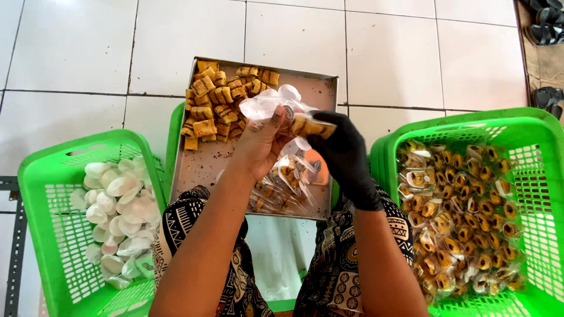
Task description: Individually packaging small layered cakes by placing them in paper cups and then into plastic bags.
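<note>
While your bare left hand (258, 147) pinches a clear plastic wrapper (271, 104) by its edge, your black-gloved right hand (343, 155) closes thumb and fingertips on a golden pastry roll (311, 125), held just above the metal tray (320, 88) and touching the wrapper's mouth. Unwrapped pastries (217, 103) crowd the tray's far left corner; a heap of wrapped pieces (282, 185) lies at its near edge, under your wrists. To your left, a green basket (41, 182) holds empty white wrappers (117, 211); to your right, another green basket (540, 135) is filled with finished packs (458, 217). The risk, judged from this grip: the flaky roll could crumble if the gloved fingers squeeze harder, and the thin wrapper, held only at one side, could fold shut or slip away, sending the roll onto the crumb-strewn tray or the white tiled floor (388, 53) beyond.
</note>
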